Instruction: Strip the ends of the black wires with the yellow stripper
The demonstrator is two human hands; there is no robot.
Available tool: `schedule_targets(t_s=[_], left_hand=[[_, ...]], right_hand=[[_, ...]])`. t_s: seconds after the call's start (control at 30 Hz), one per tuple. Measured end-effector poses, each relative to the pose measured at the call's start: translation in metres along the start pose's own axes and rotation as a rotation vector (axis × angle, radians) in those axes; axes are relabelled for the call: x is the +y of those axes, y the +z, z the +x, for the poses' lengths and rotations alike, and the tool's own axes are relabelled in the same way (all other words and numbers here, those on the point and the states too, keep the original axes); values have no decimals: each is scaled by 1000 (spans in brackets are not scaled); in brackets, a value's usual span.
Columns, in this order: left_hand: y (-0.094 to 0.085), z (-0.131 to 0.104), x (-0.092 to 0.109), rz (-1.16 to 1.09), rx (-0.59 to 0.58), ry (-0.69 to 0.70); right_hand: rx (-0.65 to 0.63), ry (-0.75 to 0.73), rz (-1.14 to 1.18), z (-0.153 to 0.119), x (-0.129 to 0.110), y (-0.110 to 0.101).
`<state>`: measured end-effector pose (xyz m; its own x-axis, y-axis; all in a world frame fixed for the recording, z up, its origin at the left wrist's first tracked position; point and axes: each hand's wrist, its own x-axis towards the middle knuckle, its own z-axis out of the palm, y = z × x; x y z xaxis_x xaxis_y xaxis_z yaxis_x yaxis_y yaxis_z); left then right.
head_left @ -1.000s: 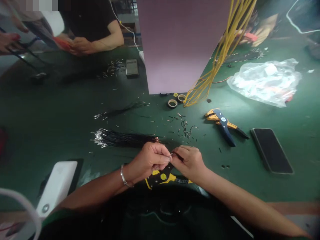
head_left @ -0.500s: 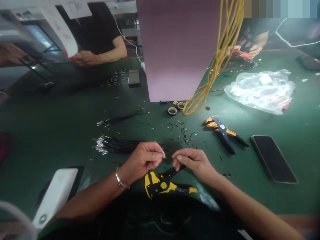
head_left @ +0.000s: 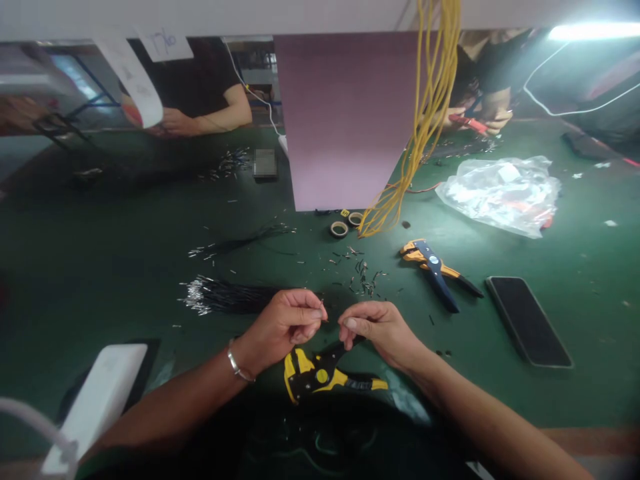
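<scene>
My left hand is closed in a pinch on a thin wire, its short end showing at the fingertips. Just to the right, my right hand has thumb and forefinger pressed together; whatever may be between them is too small to make out. Beneath both hands lie yellow-and-black wire strippers, one handle partly covered by the right hand. A bundle of black wires with bare silvery ends reaches leftward from behind my left hand. Beyond the hands, small wire scraps are scattered over the green table.
Orange-and-blue wire strippers and a phone lie to the right. Two tape rolls sit below a hanging panel and yellow wires. A plastic bag lies farther back. Two people work across the table.
The view has tilted up and shifted slightly, so the scene sits a little lower and leftward. Both hands keep nearly the same pinched pose above the strippers.
</scene>
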<state>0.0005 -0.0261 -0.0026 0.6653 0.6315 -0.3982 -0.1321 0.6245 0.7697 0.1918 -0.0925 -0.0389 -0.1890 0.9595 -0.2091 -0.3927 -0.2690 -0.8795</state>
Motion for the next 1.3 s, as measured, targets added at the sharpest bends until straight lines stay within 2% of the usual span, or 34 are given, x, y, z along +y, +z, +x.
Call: schedule_targets(t_s=[0.2,0.4,0.57,0.83,1.13,1.23,1.3], left_hand=[[3,3,0,36,37,13],[11,3,-7,134,10,-51],[10,3,-12,133,-10,-89],[12,1,-9,91,-39,-77],[9,2,-14,133,-8,-34],[6,3,-13,110,-19,-29],[4,4,-9,82,-19,-22]], right_hand=[[-32,33,31,-1,-4,4],[-72,72,53,-1,2,6],[-95,94,72,0,8,9],[-139,110,109,-1,10,9],[-137,128,126,1,11,13],[-112,106,62,0,10,12],[-78,54,-90,-1,6,10]])
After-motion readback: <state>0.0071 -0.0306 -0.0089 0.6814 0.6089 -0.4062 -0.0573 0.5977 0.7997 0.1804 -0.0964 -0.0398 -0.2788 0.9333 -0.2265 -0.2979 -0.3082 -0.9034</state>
